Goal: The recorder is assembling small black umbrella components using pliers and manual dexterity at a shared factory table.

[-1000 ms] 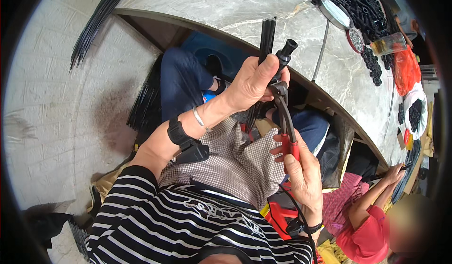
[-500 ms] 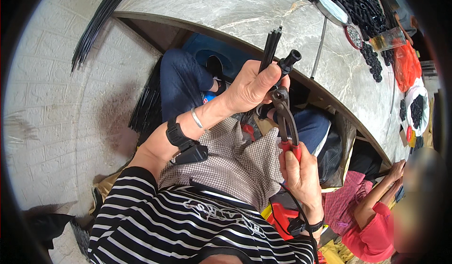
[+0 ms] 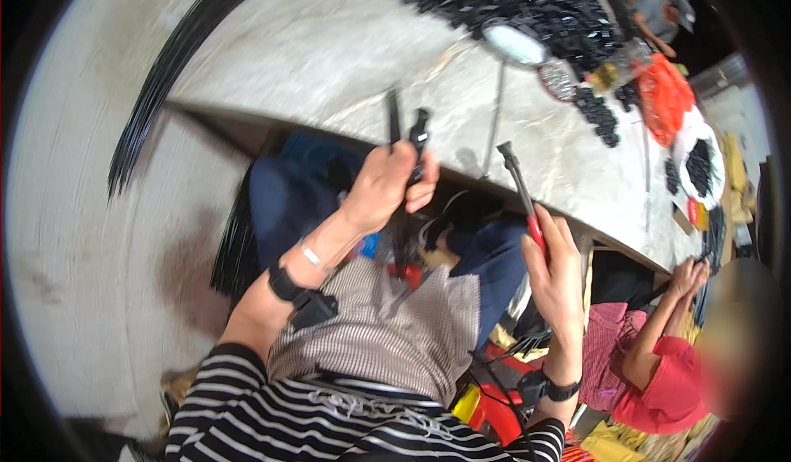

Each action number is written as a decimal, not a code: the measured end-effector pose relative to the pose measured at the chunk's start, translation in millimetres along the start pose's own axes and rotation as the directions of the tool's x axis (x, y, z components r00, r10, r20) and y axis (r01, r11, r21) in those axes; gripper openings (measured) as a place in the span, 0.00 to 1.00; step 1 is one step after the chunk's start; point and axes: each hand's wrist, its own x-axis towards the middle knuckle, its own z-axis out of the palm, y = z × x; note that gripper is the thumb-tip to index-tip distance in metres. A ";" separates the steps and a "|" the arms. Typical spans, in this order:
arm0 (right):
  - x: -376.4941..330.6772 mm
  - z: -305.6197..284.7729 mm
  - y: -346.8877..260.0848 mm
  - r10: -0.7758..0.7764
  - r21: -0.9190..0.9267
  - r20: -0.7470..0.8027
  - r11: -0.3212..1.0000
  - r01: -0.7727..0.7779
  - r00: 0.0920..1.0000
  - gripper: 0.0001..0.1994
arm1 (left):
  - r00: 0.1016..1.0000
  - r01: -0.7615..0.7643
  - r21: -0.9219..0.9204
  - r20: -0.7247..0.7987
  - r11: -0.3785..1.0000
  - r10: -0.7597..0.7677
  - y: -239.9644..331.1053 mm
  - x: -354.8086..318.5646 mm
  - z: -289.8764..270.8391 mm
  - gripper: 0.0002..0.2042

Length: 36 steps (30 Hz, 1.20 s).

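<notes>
Keeping the black tubular piece [image 3: 420, 130] firmly pinned is probably the key to handling it well. It is gripped by the left hand [image 3: 383, 184], whose fingers are closed around both it and the thin black rods [image 3: 393, 118]; the piece is set at the thumb's right side, the rods just to its left. The red-handled pliers [image 3: 520, 184] are held by the handles in the right hand [image 3: 557, 266], well apart from the left grip; whether their jaws are parted cannot be told through the blur. Contact is best made, it is judged, with the pliers' head brought squarely to the piece, pressure applied evenly and the rods kept clear of the bite.

The free end of the piece is pointed up and away from the wearer, beyond the left thumb, toward the grey tabletop [image 3: 329, 83]. Its long axis is tipped slightly rightward at that end, while the rods are tipped slightly leftward, so a narrow V is formed above the grip. The lower end of the piece is hidden by the fingers. The pliers' head is aimed forward and slightly leftward from the right grip.
</notes>
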 end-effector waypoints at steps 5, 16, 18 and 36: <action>54.0 7.9 57.7 -0.096 -0.314 -0.190 0.949 0.032 0.977 0.21 | 0.999 -0.047 -0.089 0.011 0.995 0.048 5.9 23.5 -1.3 0.30; 187.9 -33.4 110.9 -0.173 -0.214 -0.325 0.971 0.106 0.930 0.11 | 0.999 -0.020 -0.064 0.048 0.998 0.023 6.4 43.5 -18.5 0.32; 220.5 -29.7 117.8 -0.156 -0.237 -0.316 0.968 0.082 0.936 0.10 | 0.999 -0.016 -0.062 0.041 0.998 0.019 6.6 44.2 -20.0 0.32; 250.6 -22.1 141.3 0.108 0.105 -0.332 0.991 -0.077 0.937 0.07 | 0.995 0.027 -0.166 0.100 0.986 -0.011 4.9 42.6 -26.5 0.36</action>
